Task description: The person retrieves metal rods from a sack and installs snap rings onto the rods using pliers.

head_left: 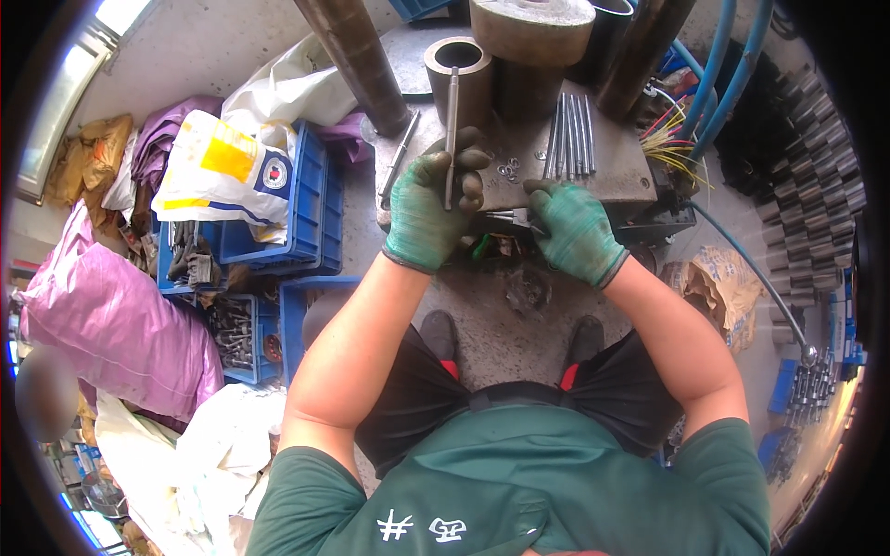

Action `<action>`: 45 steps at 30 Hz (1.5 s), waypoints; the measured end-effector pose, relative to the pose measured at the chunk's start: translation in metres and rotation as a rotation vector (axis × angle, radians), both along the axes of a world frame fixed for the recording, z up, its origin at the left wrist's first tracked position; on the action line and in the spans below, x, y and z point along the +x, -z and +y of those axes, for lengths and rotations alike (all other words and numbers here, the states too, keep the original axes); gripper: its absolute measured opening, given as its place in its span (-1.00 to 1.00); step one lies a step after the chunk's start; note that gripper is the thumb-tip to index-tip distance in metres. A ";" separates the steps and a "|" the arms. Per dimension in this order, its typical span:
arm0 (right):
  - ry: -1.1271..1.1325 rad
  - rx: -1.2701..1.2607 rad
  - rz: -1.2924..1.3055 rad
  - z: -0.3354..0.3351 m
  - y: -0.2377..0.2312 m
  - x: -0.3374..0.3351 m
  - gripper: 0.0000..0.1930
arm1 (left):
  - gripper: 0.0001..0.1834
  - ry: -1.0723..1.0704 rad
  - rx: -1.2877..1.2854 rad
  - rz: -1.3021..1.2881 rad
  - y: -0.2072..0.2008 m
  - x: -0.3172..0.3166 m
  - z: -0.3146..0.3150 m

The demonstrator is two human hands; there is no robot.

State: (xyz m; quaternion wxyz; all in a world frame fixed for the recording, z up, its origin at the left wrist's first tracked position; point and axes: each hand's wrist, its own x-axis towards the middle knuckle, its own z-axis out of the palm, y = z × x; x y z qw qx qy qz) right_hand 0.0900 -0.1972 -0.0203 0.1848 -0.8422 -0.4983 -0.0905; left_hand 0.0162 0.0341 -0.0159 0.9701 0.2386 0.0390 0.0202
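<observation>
- The left hand (pixel 429 196) has a long thin rod (pixel 452 116). The rod sits between the thumb and the bent fingers, with no more gap than the rod needs.
- Most of the rod sticks out past the hand, over the near side of the big block (pixel 616 181). Maybe it is held low down so the long part stays free and easy to see.
- The far end of the rod shows in front of the fat tube (pixel 461 57). I cannot tell if they touch.
- The right hand (pixel 572 227) is half curled at the near edge of the block, just below the row of rods (pixel 569 139). A bit of metal (pixel 503 217) pokes out by its fingers. I cannot tell if the hand grips it, or how far shut the fingers are.
- The row of rods lies side by side, all pointing the same way. That is likely so they are easy to count and grab.
- Small rings (pixel 509 170) lie in a loose bunch between the two hands, maybe to be near both.
- One lone rod (pixel 400 156) lies at a slant on the left side, apart from the row.
- Both hands wear green gloves (pixel 415 230), likely to keep off dirt and sharp bits.
</observation>
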 end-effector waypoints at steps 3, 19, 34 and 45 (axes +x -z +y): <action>0.001 0.077 -0.064 -0.004 0.014 0.008 -0.76 | -0.44 0.049 -0.032 -0.017 -0.003 0.000 -0.001; 0.152 0.893 1.271 -0.002 -0.021 -0.004 -0.77 | -0.52 -0.034 0.458 0.124 -0.002 0.000 -0.041; 0.143 0.891 1.310 0.000 -0.022 -0.011 -0.51 | -0.53 0.065 0.632 0.111 -0.001 -0.004 -0.063; 0.081 0.661 1.292 -0.020 -0.033 0.004 -0.28 | -0.79 -0.022 0.389 0.393 -0.007 0.006 -0.037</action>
